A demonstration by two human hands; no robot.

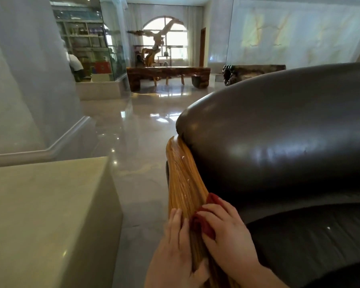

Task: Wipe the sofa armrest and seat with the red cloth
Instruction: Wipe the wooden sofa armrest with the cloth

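Armrest (182,183) runs lengthwise away from the camera; right hand (227,231) presses red cloth (202,223) there, left hand (175,244) flat.

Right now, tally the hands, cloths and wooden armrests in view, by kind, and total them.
Hands: 2, left hand bare on the wood, right hand pressing the cloth
Red cloth: 1
Wooden armrest: 1
Total: 4
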